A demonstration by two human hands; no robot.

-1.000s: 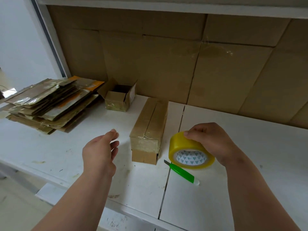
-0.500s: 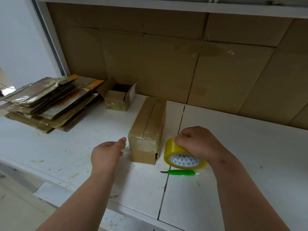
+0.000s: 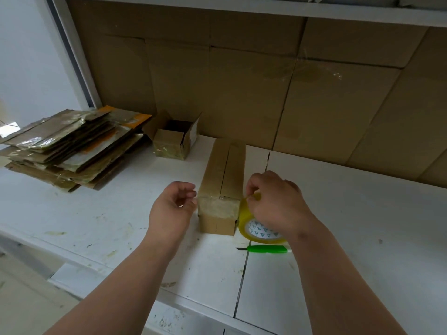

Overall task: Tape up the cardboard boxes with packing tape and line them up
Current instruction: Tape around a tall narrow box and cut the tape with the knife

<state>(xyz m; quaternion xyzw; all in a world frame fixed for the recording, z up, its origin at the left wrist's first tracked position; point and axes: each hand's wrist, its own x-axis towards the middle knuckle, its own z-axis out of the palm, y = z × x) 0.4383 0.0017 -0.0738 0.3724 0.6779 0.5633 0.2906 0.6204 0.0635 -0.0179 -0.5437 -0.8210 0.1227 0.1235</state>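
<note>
White shelf top point(image 3: 350, 213), scuffed and stained, made of two panels with a seam running front to back just right of centre. Brown cardboard sheets point(image 3: 242, 81) line the back wall; another white shelf sits overhead.

Head view: long cardboard box point(image 3: 221, 187) lies lengthwise along the seam, near end facing the camera, clear tape already across that end, top flap seam visible. Bare surface to the right of it is wide; front edge is close below the box. Small open box point(image 3: 173, 141) sits behind-left, flaps up, apart from the long one. Stack of flattened cartons point(image 3: 70, 148) at far left, overhanging the left edge.

Left hand point(image 3: 173, 211) is just beside the box's left near corner, fingers loosely curled, holding nothing; contact with the box can't be confirmed. Right hand point(image 3: 275, 204) grips the yellow tape roll point(image 3: 256, 228), fingers curled over its top, roll against the box's right near corner. Roll core shows a triangle pattern, no readable text. Green utility knife point(image 3: 266, 249) lies across the seam just in front of the roll.
</note>
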